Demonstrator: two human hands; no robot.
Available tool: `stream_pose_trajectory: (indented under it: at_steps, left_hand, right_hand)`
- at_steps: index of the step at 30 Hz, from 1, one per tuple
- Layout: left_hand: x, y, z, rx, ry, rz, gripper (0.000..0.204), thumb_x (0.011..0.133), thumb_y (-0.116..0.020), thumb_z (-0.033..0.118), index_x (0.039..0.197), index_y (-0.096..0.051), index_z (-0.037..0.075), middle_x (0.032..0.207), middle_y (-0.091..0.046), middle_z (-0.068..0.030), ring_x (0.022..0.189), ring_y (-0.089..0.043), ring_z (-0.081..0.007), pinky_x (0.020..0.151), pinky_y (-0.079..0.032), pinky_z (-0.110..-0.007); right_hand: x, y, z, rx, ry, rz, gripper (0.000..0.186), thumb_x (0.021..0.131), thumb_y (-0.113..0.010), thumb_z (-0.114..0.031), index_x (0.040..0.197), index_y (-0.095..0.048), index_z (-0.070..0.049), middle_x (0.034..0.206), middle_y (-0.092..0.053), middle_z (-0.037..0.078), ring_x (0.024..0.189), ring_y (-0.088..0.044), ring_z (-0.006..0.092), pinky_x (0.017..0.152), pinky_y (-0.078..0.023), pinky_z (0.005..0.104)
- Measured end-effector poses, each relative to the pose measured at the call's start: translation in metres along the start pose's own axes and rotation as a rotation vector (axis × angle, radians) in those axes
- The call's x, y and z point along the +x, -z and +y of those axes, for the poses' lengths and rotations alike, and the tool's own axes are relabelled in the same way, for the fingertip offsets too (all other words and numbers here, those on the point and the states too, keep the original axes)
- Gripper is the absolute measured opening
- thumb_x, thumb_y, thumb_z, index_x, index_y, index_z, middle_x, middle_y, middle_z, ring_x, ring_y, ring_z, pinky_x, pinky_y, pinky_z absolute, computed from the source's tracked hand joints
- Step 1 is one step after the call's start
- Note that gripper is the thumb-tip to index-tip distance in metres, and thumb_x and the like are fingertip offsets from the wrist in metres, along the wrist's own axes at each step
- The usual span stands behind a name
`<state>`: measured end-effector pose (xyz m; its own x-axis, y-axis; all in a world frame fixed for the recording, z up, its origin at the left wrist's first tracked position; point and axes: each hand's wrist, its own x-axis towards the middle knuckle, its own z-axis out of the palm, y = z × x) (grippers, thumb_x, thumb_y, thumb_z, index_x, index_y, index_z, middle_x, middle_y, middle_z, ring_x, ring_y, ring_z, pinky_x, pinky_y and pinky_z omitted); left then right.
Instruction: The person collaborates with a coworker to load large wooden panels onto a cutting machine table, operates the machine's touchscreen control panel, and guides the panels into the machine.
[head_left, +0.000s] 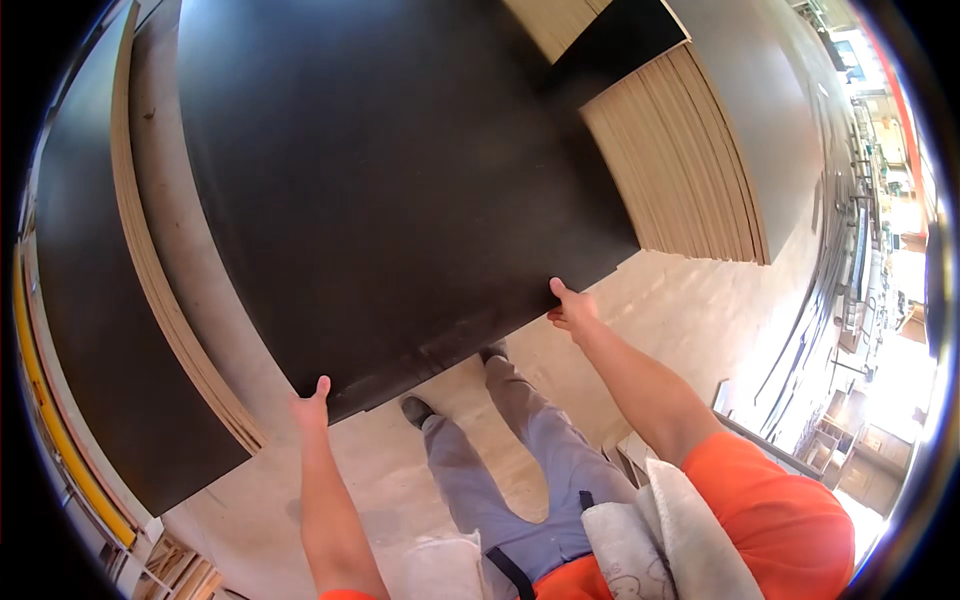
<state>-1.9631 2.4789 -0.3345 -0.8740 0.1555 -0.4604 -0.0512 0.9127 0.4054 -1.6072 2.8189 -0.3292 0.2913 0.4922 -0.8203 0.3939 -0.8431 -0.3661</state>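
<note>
A large black-faced board [400,190] fills the middle of the head view, its near edge just ahead of my feet. My left hand [312,402] grips that edge close to its left corner, thumb on the black face and fingers hidden underneath. Farther right, my right hand [570,308] is closed on the same edge, thumb on top and fingers curled below. What lies under the board, and whether its far end rests on anything, is hidden.
Right of the board stands a thick stack of wooden sheets [670,155] with layered edges showing. Another dark-topped stack [80,270] lies at the left beside a yellow rail [70,410]. Shelving and loose stock [860,270] line the far right. Pale concrete floor [690,320] runs between.
</note>
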Motion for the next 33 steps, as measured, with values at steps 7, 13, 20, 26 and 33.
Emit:
stream_pose_trajectory:
  at_steps: [7,13,20,26,33]
  left_hand:
    - [-0.024,-0.004,0.019,0.136,0.08,-0.057,0.07,0.07,-0.084,0.042,0.116,-0.061,-0.005,0.111,-0.067,-0.0207,0.106,-0.063,-0.0349,0.092,-0.048,-0.041]
    - [-0.044,-0.043,0.019,-0.02,0.011,-0.014,0.067,0.064,-0.087,0.043,0.108,-0.065,-0.003,0.103,-0.069,-0.0188,0.098,-0.065,-0.0348,0.087,-0.05,-0.042]
    - [-0.046,-0.054,0.024,-0.077,0.102,0.03,0.062,0.065,-0.087,0.042,0.106,-0.066,0.0,0.102,-0.07,-0.0151,0.096,-0.066,-0.0335,0.085,-0.051,-0.04]
    - [-0.054,-0.058,0.013,-0.502,0.087,0.015,0.055,0.071,-0.085,0.032,0.109,-0.065,-0.002,0.102,-0.07,-0.0179,0.094,-0.066,-0.0336,0.086,-0.05,-0.039]
    - [-0.058,-0.044,0.023,-0.329,0.117,-0.066,0.047,0.074,-0.082,0.021,0.11,-0.064,-0.004,0.106,-0.068,-0.0194,0.1,-0.065,-0.0341,0.089,-0.05,-0.041]
  right_hand:
    - [0.019,0.012,-0.007,-0.036,-0.073,0.052,0.056,0.087,-0.068,-0.047,0.104,-0.061,0.006,0.092,-0.067,0.017,0.074,-0.068,0.0299,0.069,-0.056,0.037]
    - [0.051,0.039,-0.02,0.008,-0.064,0.105,0.053,0.088,-0.065,-0.05,0.105,-0.062,0.001,0.093,-0.067,0.016,0.08,-0.067,0.0296,0.076,-0.054,0.0425]
    - [0.075,0.045,-0.021,0.104,-0.102,0.103,0.039,0.09,-0.065,-0.043,0.107,-0.061,-0.008,0.093,-0.067,0.01,0.077,-0.063,0.026,0.075,-0.051,0.0418]
    - [0.097,0.058,-0.002,0.389,-0.069,-0.04,0.02,0.093,-0.063,-0.033,0.095,-0.059,-0.014,0.084,-0.066,0.004,0.064,-0.058,0.0217,0.053,-0.044,0.0366]
    - [0.047,0.06,0.003,-0.239,-0.112,0.037,0.048,0.088,-0.065,-0.042,0.119,-0.053,-0.007,0.111,-0.059,0.017,0.071,-0.059,0.025,0.059,-0.045,0.0418]
